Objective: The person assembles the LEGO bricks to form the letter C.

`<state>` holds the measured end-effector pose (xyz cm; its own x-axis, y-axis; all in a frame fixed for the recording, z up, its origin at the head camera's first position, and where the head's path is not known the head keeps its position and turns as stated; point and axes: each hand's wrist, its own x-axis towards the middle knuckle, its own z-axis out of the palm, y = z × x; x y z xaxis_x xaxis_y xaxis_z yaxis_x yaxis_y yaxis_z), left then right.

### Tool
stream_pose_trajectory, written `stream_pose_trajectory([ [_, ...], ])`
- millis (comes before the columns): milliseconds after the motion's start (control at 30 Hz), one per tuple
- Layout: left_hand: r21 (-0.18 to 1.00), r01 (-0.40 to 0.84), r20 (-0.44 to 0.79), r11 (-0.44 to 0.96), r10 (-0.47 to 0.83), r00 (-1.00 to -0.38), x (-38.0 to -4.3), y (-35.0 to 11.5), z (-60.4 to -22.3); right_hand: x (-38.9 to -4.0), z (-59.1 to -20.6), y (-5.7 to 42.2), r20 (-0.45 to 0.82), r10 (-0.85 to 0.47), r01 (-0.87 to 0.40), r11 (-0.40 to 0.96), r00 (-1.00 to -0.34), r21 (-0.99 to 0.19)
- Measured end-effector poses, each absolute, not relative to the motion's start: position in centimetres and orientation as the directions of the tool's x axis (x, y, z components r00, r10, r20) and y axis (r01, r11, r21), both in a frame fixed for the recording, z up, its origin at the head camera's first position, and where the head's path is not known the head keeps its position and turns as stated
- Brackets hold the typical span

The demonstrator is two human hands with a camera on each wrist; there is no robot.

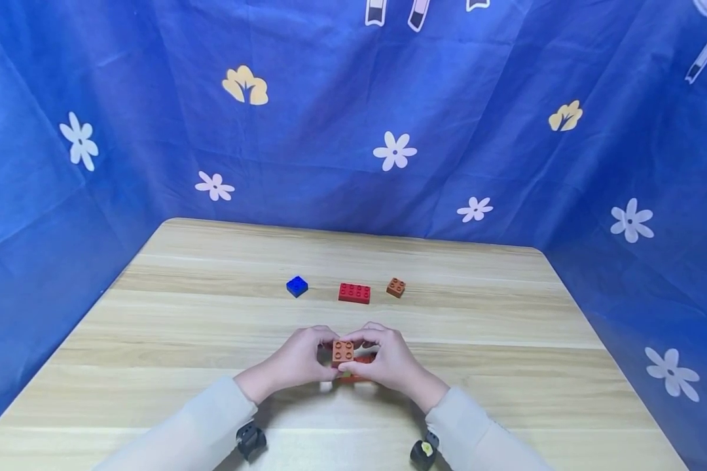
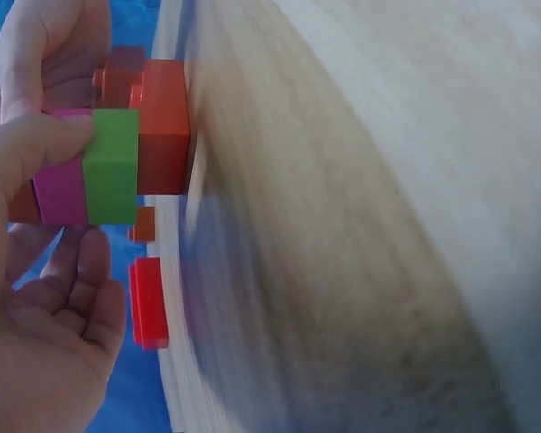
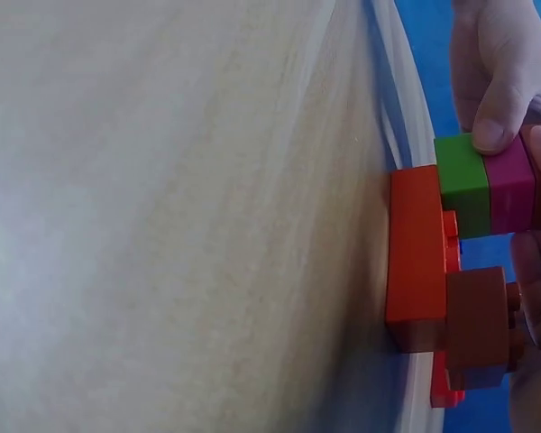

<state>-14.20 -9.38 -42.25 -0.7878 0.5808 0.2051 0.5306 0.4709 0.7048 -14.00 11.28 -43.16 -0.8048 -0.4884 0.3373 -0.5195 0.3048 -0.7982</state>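
Observation:
My left hand (image 1: 306, 356) and right hand (image 1: 391, 360) meet around an upright stack of toy building bricks. The stack has a green brick (image 2: 113, 167) at the bottom, a magenta brick (image 3: 508, 185) in the middle and a brown four-stud brick (image 1: 343, 350) on top. My left thumb lies across the magenta and green bricks, while my right hand pinches the brown one. Under the green brick is a long orange-red brick (image 3: 415, 253), low at the tabletop. On its right end sits another brown brick (image 3: 476, 316), hidden by the right hand in the head view.
Beyond the hands on the wooden table (image 1: 212, 275) lie a blue brick (image 1: 297, 286), a long red brick (image 1: 354, 293) and a loose brown brick (image 1: 396, 287). A blue curtain (image 1: 330, 118) with printed flowers surrounds the back and sides.

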Motion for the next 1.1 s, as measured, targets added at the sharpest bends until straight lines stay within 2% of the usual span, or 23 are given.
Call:
stream_pose_trajectory([
  [300,0.717,0.513,0.120,0.471,0.642,-0.757,-15.9,-11.6,-42.8,-14.0,-43.8,11.3,0.328,-0.465,-0.484,0.269,-0.822,-0.833],
  [400,0.716,0.502,0.127,0.485,0.617,-0.776,-16.9,-13.0,-43.1,-14.0,-43.9,11.3,0.329,-0.460,-0.486,0.281,-0.825,-0.827],
  [567,0.704,0.444,0.139,0.554,0.506,-0.851,-18.6,-15.1,-43.6,-13.9,-43.9,11.3,0.324,-0.454,-0.484,0.297,-0.830,-0.823],
  [767,0.736,0.297,0.119,0.608,0.315,-0.941,-20.1,-16.8,-44.0,-13.9,-43.9,11.3,0.310,-0.450,-0.473,0.312,-0.837,-0.824],
  [1100,0.787,0.116,0.065,0.605,0.106,-0.992,-21.9,-17.1,-43.5,-14.1,-44.0,11.4,0.308,-0.450,-0.470,0.309,-0.838,-0.827],
])
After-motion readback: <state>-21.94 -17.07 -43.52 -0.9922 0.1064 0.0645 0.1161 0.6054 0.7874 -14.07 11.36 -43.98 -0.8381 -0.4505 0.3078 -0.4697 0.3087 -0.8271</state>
